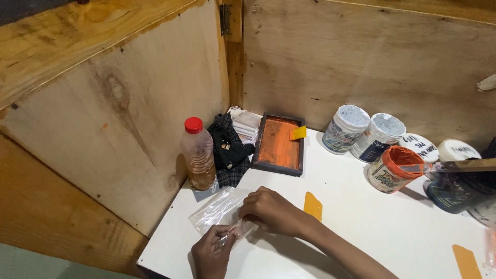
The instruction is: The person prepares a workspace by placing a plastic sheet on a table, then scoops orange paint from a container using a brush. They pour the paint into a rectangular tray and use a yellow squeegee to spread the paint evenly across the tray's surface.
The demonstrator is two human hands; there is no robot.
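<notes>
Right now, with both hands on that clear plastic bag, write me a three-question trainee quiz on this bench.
1. True or false: the clear plastic bottle with the red cap lies on its side.
2. What sits on the wooden-framed screen coated in orange ink? A) a yellow scraper B) a brush C) a lid
3. Fill in: the open tub holds ____ paint.

Key:
1. False; it stands upright by the plywood wall.
2. A, the small yellow scraper at its far right corner.
3. Orange.

The left hand and right hand both grip the clear plastic bag on the white table.
</notes>
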